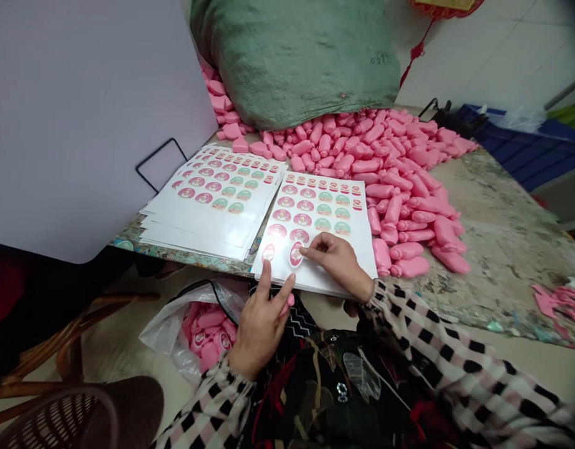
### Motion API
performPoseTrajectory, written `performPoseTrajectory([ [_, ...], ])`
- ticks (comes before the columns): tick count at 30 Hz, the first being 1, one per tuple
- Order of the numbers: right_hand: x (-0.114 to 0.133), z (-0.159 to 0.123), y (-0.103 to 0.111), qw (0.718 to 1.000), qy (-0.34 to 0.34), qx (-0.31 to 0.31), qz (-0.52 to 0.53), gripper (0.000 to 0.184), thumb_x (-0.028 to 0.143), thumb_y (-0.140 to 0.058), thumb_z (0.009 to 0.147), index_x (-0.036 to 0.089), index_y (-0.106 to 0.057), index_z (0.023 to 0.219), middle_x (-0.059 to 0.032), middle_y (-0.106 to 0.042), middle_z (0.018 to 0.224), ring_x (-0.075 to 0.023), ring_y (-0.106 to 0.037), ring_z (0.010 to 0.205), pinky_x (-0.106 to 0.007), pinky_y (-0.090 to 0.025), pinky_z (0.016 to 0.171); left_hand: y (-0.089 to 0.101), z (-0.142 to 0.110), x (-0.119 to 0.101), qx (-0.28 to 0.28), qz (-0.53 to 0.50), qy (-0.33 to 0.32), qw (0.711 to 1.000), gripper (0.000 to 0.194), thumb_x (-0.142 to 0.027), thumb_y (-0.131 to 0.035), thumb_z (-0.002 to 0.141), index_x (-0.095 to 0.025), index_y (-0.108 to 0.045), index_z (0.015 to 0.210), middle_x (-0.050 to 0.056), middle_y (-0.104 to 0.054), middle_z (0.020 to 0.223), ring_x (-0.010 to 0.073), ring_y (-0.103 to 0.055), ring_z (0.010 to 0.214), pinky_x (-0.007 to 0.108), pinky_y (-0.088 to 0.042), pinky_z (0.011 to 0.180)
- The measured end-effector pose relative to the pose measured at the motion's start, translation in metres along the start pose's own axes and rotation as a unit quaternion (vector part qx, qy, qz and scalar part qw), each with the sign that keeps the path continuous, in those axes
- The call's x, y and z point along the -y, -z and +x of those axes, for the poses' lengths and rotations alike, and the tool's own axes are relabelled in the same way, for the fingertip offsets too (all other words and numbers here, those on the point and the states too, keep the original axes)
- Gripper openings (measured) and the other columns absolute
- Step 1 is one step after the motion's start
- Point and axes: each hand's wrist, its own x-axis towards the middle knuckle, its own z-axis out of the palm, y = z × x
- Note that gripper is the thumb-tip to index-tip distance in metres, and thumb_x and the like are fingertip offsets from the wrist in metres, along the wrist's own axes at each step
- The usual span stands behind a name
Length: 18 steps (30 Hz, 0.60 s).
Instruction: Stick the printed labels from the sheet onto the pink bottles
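Note:
My right hand pinches a pink-and-white oval sticker between thumb and forefinger, over the lower part of a sheet of stickers. Rows of pink, green and small red stickers are printed on that sheet. My left hand is curled around a small pink plastic bottle, mostly hidden by the palm and fingers. Its forefinger and thumb point up to the sheet's lower edge, the forefinger just below another oval sticker. A large heap of similar pink bottles lies behind and right of the sheet.
A stack of sticker sheets lies left on the worn table. A green sack rests behind the heap. Below the table edge, a plastic bag holds labelled pink pieces. A brown basket stands lower left; pink scraps lie right.

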Motion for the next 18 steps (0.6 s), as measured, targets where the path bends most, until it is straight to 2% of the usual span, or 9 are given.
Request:
performPoseTrajectory([
  [2,0.000,-0.002,-0.002,1.000,0.000,0.001,0.027,0.029,0.047,-0.063,0.068,0.019,-0.056,0.070,0.0036,-0.055,0.063,-0.0104,-0.045,0.060,-0.024,-0.036,0.057,0.005,-0.007,-0.004,-0.054,-0.091,0.015,0.994,0.048,-0.020,-0.053,0.084,-0.027,-0.045,0.131,0.015,-0.027,0.147,0.0270,-0.047,0.118,0.041,-0.041,0.094],
  [4,0.003,-0.004,0.000,0.997,0.006,0.013,0.076,0.030,0.047,-0.065,0.067,0.019,-0.055,0.068,0.0042,-0.053,0.062,-0.0102,-0.044,0.059,-0.024,-0.036,0.057,0.014,-0.008,-0.014,-0.085,-0.217,0.098,0.968,0.045,-0.024,-0.061,0.080,-0.025,-0.050,0.123,0.011,-0.058,0.118,0.0211,-0.058,0.101,0.036,-0.044,0.089],
  [5,0.006,-0.005,0.003,0.994,0.013,0.020,0.107,0.030,0.046,-0.066,0.067,0.018,-0.054,0.067,0.0043,-0.052,0.062,-0.0099,-0.044,0.059,-0.024,-0.036,0.058,0.020,-0.006,-0.020,-0.086,-0.298,0.156,0.938,0.043,-0.028,-0.062,0.078,-0.025,-0.051,0.120,0.007,-0.064,0.098,0.0178,-0.061,0.087,0.033,-0.047,0.083],
  [6,0.010,-0.007,0.007,0.990,0.022,0.025,0.139,0.030,0.045,-0.067,0.067,0.018,-0.054,0.066,0.0043,-0.051,0.062,-0.0097,-0.044,0.059,-0.024,-0.036,0.058,0.026,0.000,-0.026,-0.076,-0.386,0.216,0.894,0.042,-0.032,-0.062,0.079,-0.023,-0.050,0.118,0.003,-0.063,0.083,0.0151,-0.060,0.074,0.030,-0.049,0.074],
  [7,0.014,-0.010,0.011,0.985,0.031,0.029,0.169,0.029,0.044,-0.067,0.068,0.018,-0.053,0.066,0.0042,-0.051,0.063,-0.0095,-0.044,0.059,-0.024,-0.037,0.059,0.032,0.007,-0.032,-0.060,-0.479,0.264,0.835,0.041,-0.038,-0.059,0.080,-0.022,-0.049,0.117,0.000,-0.060,0.073,0.0132,-0.058,0.065,0.027,-0.049,0.066],
  [10,0.029,-0.024,0.025,0.972,0.045,0.037,0.226,0.027,0.040,-0.069,0.069,0.018,-0.053,0.068,0.0038,-0.053,0.067,-0.0094,-0.046,0.061,-0.024,-0.038,0.061,0.042,0.035,-0.044,0.012,-0.689,0.319,0.651,0.046,-0.054,-0.044,0.084,-0.019,-0.048,0.114,-0.001,-0.055,0.066,0.0122,-0.055,0.058,0.025,-0.048,0.055],
  [12,0.037,-0.035,0.033,0.973,0.042,0.042,0.225,0.026,0.039,-0.070,0.069,0.019,-0.053,0.068,0.0039,-0.053,0.067,-0.0095,-0.047,0.061,-0.024,-0.038,0.060,0.042,0.052,-0.047,0.042,-0.746,0.325,0.580,0.044,-0.055,-0.043,0.084,-0.019,-0.050,0.108,0.000,-0.056,0.071,0.0112,-0.055,0.056,0.024,-0.047,0.052],
  [14,0.042,-0.045,0.039,0.978,0.035,0.043,0.200,0.026,0.039,-0.070,0.069,0.019,-0.054,0.066,0.0040,-0.053,0.064,-0.0096,-0.047,0.059,-0.024,-0.038,0.057,0.037,0.065,-0.050,0.040,-0.764,0.325,0.556,0.037,-0.052,-0.045,0.084,-0.020,-0.052,0.103,0.001,-0.059,0.079,0.0098,-0.055,0.054,0.023,-0.045,0.048],
  [18,0.041,-0.054,0.044,0.986,0.032,0.037,0.157,0.026,0.041,-0.069,0.069,0.019,-0.055,0.065,0.0031,-0.054,0.062,-0.0104,-0.050,0.057,-0.023,-0.038,0.051,0.027,0.077,-0.057,0.075,-0.759,0.324,0.559,0.041,-0.051,-0.042,0.087,-0.016,-0.056,0.103,0.001,-0.056,0.072,0.0105,-0.054,0.052,0.022,-0.044,0.045],
])
